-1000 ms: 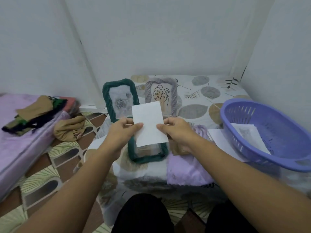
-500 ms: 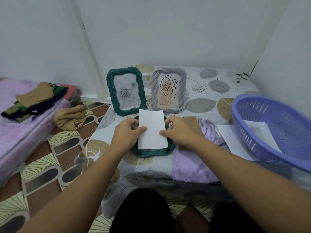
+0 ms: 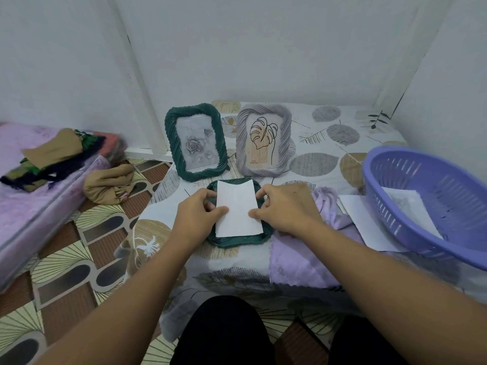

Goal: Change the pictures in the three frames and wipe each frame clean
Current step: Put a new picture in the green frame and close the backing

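A dark green frame (image 3: 238, 242) lies flat on the leaf-patterned table cover (image 3: 313, 164) in front of me. A white picture sheet (image 3: 237, 209), blank side up, lies on it. My left hand (image 3: 197, 214) pinches the sheet's left edge and my right hand (image 3: 287, 206) pinches its right edge. Behind stand two upright frames: a green one with a grey rose picture (image 3: 196, 140) and a lilac one with a line-drawn leaf (image 3: 263, 139). A lilac cloth (image 3: 303, 256) lies just right of the flat frame.
A purple plastic basket (image 3: 427, 204) holding a sheet sits at the right, with white paper (image 3: 363, 222) under its edge. Walls close the table behind and right. Left, a tan cloth (image 3: 108, 183) lies on the patterned floor beside a purple mattress with folded clothes (image 3: 58, 154).
Both hands have lowered the white sheet from in front of the upright frames down onto the flat green frame. The view has tilted up a little.
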`<action>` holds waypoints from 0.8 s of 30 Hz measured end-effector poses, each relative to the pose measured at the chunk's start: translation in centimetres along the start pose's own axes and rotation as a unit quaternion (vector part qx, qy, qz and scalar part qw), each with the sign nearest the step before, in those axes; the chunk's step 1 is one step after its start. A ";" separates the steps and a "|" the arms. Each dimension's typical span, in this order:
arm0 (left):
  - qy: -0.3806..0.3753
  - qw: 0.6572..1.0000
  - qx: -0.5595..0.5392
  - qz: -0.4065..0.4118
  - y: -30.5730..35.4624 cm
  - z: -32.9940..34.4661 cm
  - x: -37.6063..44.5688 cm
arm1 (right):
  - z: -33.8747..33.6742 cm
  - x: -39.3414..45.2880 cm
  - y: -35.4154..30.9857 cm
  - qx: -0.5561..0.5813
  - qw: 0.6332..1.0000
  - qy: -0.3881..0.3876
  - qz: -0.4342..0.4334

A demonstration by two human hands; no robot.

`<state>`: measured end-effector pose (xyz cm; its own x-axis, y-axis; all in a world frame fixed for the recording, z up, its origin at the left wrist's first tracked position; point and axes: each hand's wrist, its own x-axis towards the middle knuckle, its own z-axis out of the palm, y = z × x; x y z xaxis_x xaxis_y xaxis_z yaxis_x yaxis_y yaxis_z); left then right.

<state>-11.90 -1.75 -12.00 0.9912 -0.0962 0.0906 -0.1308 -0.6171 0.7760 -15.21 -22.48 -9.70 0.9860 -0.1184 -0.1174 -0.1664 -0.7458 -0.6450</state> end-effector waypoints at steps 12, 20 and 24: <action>0.078 0.994 0.034 0.068 -1.2 0.6 -0.9 | 0.5 1.4 1.4 -0.012 1.000 -0.012 -0.023; 0.088 0.995 0.007 0.054 -1.2 0.7 -1.0 | 0.7 1.7 1.5 0.000 1.000 -0.016 -0.016; 0.092 0.994 -0.002 0.052 -1.3 0.9 -1.0 | 0.6 1.7 1.6 0.007 1.000 -0.017 -0.016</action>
<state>-12.69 -1.50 -13.67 0.9593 -0.0149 0.2821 -0.2326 -0.6084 0.7588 -13.79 -23.49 -11.42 0.9899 -0.0716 -0.1225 -0.1351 -0.7399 -0.6590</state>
